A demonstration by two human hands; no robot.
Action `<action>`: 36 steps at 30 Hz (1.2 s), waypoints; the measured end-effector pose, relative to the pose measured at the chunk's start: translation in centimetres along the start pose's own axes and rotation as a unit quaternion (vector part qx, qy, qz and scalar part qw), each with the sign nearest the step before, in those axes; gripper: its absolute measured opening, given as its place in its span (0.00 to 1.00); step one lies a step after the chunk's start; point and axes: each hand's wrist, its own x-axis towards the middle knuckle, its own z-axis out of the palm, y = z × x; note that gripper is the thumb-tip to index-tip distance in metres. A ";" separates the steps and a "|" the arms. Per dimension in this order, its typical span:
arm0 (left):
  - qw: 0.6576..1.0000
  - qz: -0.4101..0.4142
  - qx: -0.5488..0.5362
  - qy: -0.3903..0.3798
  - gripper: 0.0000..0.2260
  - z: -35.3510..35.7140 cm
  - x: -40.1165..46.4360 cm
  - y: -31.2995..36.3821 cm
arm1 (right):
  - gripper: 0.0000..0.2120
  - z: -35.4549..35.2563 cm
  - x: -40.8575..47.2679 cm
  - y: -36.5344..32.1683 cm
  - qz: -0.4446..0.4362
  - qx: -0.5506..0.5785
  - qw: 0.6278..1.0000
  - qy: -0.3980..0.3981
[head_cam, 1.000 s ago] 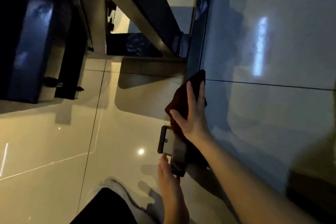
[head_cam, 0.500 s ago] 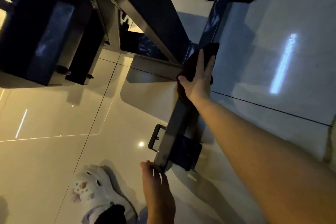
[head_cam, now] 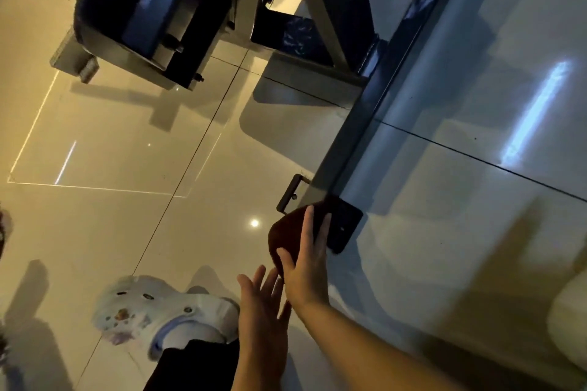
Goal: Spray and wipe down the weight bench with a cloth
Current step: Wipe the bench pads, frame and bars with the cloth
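The right hand (head_cam: 306, 276) presses the dark cloth (head_cam: 287, 240) with straight fingers on the near end of the bench's floor bar (head_cam: 346, 149). The left hand (head_cam: 262, 305) hangs open and holds nothing. The loose cloth could slip off the end cap (head_cam: 344, 227) onto the shiny floor (head_cam: 127, 136).

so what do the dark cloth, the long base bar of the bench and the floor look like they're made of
Dark reddish cloth: soft fabric, matte, bunching under the right hand. Long dark base bar: probably painted or coated metal, straight-edged with a dull sheen. Pale floor: glossy tile, judging by grout lines and mirror-like light reflections.
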 end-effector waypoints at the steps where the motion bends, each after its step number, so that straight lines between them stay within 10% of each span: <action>1: 1.000 0.003 -0.002 -0.003 0.28 0.1 0.0 -0.2 | 0.43 -0.3 0.3 0.1 -0.009 0.007 1.000 0.001; 23: 0.999 0.042 0.001 -0.023 0.31 5.2 1.4 1.0 | 0.29 -14.7 22.4 -6.8 -0.081 -0.077 0.976 0.186; 31: 0.999 0.028 0.003 -0.034 0.36 4.9 1.3 0.6 | 0.40 -4.0 3.7 0.5 -0.122 -0.076 0.990 -0.015; 36: 1.000 0.024 -0.002 -0.018 0.35 5.0 1.4 0.6 | 0.41 -7.4 9.1 -1.5 -0.075 -0.031 0.997 0.006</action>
